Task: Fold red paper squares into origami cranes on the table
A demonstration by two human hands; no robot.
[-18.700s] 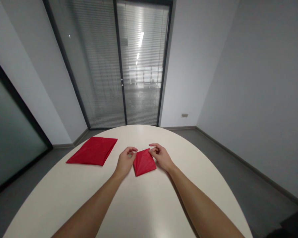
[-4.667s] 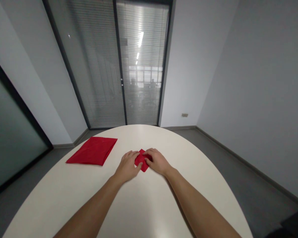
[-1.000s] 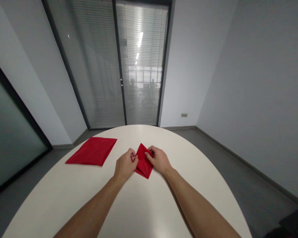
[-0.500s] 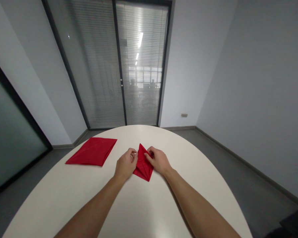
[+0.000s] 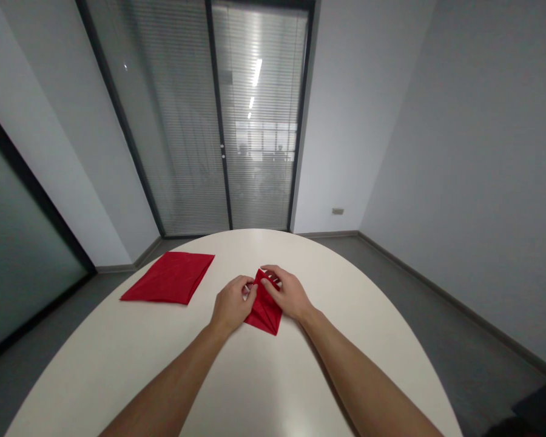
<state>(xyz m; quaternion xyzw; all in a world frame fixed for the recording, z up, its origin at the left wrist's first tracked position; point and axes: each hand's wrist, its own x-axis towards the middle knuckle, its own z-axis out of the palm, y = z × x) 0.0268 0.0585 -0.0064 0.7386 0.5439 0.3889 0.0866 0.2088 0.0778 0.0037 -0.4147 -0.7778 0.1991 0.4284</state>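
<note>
A small folded red paper piece (image 5: 264,312) lies on the white round table (image 5: 255,376) in front of me. My left hand (image 5: 231,304) pinches its upper left edge with curled fingers. My right hand (image 5: 286,292) rests over its upper right part, fingers bent and pinching the top tip. Both hands meet at the top of the piece, which hides its tip. Only its lower corner shows, pointing toward me.
A larger flat red sheet (image 5: 169,277) lies on the table to the far left. Beyond the table stand glass doors with blinds (image 5: 222,121), grey walls and a grey floor. A dark object (image 5: 539,403) sits at the lower right corner.
Over the last second both hands have closed in over the top tip of the red piece, which now lies flatter and slightly nearer to me. The large sheet has not moved.
</note>
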